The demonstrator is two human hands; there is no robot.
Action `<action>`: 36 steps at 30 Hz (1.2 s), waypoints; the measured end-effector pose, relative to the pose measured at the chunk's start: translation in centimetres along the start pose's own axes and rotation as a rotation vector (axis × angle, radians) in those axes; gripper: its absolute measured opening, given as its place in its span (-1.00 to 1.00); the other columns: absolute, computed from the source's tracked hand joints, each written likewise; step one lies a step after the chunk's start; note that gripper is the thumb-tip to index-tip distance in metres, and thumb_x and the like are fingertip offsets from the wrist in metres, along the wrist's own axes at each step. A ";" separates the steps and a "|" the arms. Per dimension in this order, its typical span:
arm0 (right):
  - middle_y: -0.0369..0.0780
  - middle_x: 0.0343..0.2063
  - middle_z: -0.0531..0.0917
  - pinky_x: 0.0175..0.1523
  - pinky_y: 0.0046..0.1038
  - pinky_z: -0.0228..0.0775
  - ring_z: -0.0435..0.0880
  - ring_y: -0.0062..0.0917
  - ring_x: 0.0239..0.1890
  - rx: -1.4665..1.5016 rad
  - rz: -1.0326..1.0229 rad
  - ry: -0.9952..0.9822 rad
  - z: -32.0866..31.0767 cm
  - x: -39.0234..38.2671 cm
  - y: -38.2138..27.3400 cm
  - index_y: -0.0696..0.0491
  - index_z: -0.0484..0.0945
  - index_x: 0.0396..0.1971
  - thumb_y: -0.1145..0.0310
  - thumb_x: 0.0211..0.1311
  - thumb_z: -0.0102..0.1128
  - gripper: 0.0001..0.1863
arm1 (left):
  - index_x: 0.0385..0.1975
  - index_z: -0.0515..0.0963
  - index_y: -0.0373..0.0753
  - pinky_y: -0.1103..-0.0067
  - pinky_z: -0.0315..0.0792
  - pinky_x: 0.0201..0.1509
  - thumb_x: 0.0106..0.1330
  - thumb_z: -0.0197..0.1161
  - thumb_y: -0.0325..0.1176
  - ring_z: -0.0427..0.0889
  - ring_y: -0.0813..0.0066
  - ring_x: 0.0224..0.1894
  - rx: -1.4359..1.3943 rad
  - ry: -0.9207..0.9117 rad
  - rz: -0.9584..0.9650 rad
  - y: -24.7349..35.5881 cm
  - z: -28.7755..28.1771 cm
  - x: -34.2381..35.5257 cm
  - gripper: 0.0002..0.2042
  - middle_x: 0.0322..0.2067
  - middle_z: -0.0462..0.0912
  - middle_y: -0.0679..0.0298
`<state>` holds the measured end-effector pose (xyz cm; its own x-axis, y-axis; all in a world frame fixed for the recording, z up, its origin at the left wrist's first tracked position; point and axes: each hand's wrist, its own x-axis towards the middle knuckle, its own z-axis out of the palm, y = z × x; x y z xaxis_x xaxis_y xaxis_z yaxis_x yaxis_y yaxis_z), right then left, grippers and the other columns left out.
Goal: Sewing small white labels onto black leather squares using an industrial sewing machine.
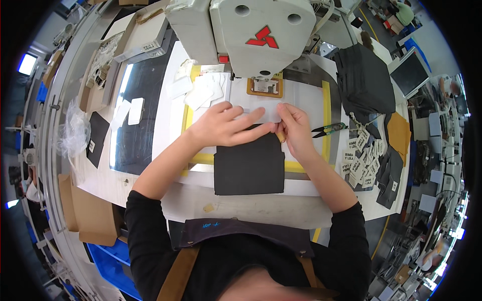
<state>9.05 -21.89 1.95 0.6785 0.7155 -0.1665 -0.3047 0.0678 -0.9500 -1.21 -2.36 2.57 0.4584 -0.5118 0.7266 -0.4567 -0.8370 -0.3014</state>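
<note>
Black panel [249,169]: it lies flat on our side of the machine head [263,37], its far edge by our fingers.
Work at the far edge: we judge the step in hand to be handling that edge beside the translucent sheet [270,106], which lies between panel and machine head.
Next move: as we judge it, this calls for light, steady fingertips and a panel kept square to the machine head.
Panel's look: matt, dark, nearly rectangular, smooth, with straight sides; we see no clear crease.
Left hand [228,125]: thumb and forefinger stand apart, reaching over the panel's far edge.
Right hand [296,128]: fingertips gather at the sheet's edge; we cannot tell whether they grip it.
</note>
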 end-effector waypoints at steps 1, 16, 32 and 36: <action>-0.26 -0.64 0.55 -0.61 -0.66 0.15 0.35 -0.74 -0.75 0.005 0.039 -0.032 -0.1 0.0 0.1 0.09 0.50 -0.51 0.14 0.47 0.02 -0.61 | -0.13 0.60 -0.05 0.67 0.26 -0.48 -0.03 0.27 -0.41 0.44 0.68 -0.50 -0.019 -0.035 0.005 0.2 0.4 0.2 -0.62 -0.21 0.59 0.47; -0.29 -0.35 0.69 -0.20 -0.43 0.50 0.66 -0.45 -0.33 -1.306 -1.003 -0.036 -1.7 0.9 -0.5 0.06 0.64 -0.32 0.35 0.01 0.41 -0.78 | -0.37 0.60 -0.28 0.55 0.59 -0.31 -0.01 0.25 -0.45 0.67 0.42 -0.36 -0.263 -0.156 -0.151 -0.5 4.9 -0.6 -0.82 -0.33 0.63 0.28; -0.13 0.08 0.53 0.18 -0.33 0.36 0.48 -0.31 0.14 -1.520 -0.727 -0.108 -0.7 -0.2 0.5 0.19 0.53 0.02 0.09 0.07 0.37 -0.41 | -0.16 0.58 -0.37 0.50 0.56 -0.17 0.07 0.23 -0.42 0.67 0.34 -0.26 -0.226 -0.326 -0.362 0.3 4.3 -0.3 -0.68 -0.25 0.66 0.18; -0.09 0.12 0.49 0.25 -0.27 0.29 0.45 -0.26 0.17 -1.507 -0.701 -0.084 -0.8 -0.1 1.1 0.20 0.47 0.08 0.07 0.10 0.35 -0.36 | -0.11 0.59 -0.37 0.46 0.56 -0.16 0.08 0.22 -0.41 0.67 0.33 -0.25 -0.201 -0.307 -0.372 0.7 4.3 -0.1 -0.65 -0.22 0.67 0.16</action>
<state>9.14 -22.46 0.77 0.3448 0.8747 0.3407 0.9333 -0.2807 -0.2239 1.70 -3.76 -0.43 0.8062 -0.2456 0.5382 -0.3439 -0.9348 0.0885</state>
